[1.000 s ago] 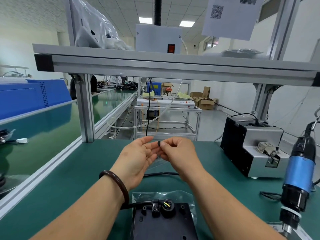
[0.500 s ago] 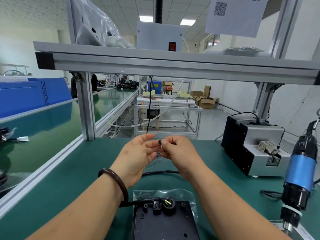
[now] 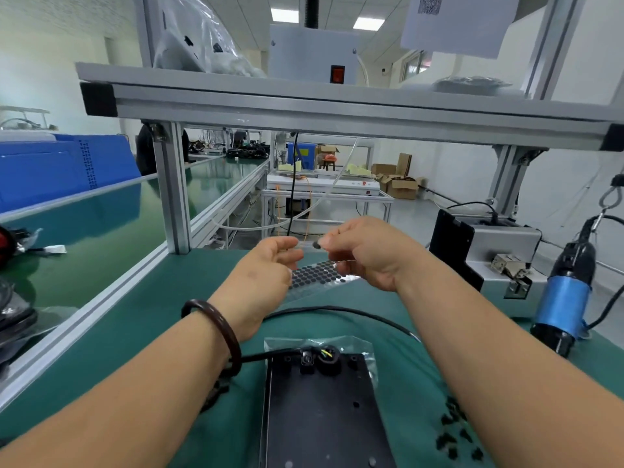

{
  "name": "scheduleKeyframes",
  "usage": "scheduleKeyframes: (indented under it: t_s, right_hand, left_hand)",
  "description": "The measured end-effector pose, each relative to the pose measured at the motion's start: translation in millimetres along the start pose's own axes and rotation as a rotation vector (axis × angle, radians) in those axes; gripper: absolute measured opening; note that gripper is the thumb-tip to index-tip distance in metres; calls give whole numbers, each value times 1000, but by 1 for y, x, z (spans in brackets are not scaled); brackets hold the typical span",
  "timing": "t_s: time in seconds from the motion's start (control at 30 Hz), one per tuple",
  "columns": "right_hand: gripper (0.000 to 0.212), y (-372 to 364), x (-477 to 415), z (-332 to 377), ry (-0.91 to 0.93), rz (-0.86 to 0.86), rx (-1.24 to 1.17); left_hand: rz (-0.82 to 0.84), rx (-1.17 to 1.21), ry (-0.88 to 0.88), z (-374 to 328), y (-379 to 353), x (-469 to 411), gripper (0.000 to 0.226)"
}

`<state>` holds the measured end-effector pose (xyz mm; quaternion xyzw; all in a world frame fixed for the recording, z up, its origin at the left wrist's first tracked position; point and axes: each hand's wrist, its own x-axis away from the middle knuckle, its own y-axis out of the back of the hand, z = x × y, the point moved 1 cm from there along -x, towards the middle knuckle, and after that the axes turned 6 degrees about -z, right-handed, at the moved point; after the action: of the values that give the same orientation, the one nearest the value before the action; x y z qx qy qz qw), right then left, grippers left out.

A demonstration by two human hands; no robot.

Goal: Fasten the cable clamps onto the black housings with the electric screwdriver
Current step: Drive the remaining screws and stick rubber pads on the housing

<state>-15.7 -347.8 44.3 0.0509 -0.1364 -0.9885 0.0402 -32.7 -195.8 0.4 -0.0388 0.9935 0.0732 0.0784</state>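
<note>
A black housing (image 3: pixel 320 410) lies flat on the green mat in front of me, with a black cable (image 3: pixel 344 312) entering its far edge beside a small fitting. Above it my left hand (image 3: pixel 266 275) holds a clear sheet of small black round pads (image 3: pixel 315 276). My right hand (image 3: pixel 368 251) pinches one small black pad (image 3: pixel 316 245) between thumb and fingertip, just apart from the left fingers. The blue and black electric screwdriver (image 3: pixel 564 298) hangs at the right, untouched. Several small black clamp pieces (image 3: pixel 454 430) lie on the mat right of the housing.
A grey and black screw feeder box (image 3: pixel 489 251) stands at the right rear of the bench. An aluminium frame post (image 3: pixel 174 194) rises at the left, with a shelf beam (image 3: pixel 337 106) overhead. A blue bin (image 3: pixel 64 170) sits on the conveyor at the left.
My hands have moved apart and lifted slightly; the right one now carries a black pad clear of the sheet. The dotted sheet has come into view under the hands.
</note>
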Motion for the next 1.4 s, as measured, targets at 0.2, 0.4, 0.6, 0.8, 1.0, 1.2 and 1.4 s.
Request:
scheduleKeyframes:
  t_s: [0.2,0.4,0.6,0.8,1.0,1.2,1.4]
  right_hand:
    - [21,7,62,-26,-139,196,200]
    - [30,16,107,-56,-191,128,273]
    - [36,14,118,-62,-167,113,273]
    - [33,8,121,-70,-188,90,220]
    - [37,6,119,-70,-186,74,259]
    - [31,5,119,-69,-175,68,299]
    - [32,5,118,-69,-172,65,337]
  left_hand:
    - [65,-90,-68,4,4,52,45]
    - [135,-291,-151,21,3,97,42]
    - [142,-516,-353,29,-7,123,44]
    - [91,-521,-407,28,-10,129,45]
    - [64,-515,-408,28,-11,131,39]
    - [51,-507,-389,28,-10,132,40]
    - [42,-492,-389,29,-11,132,40]
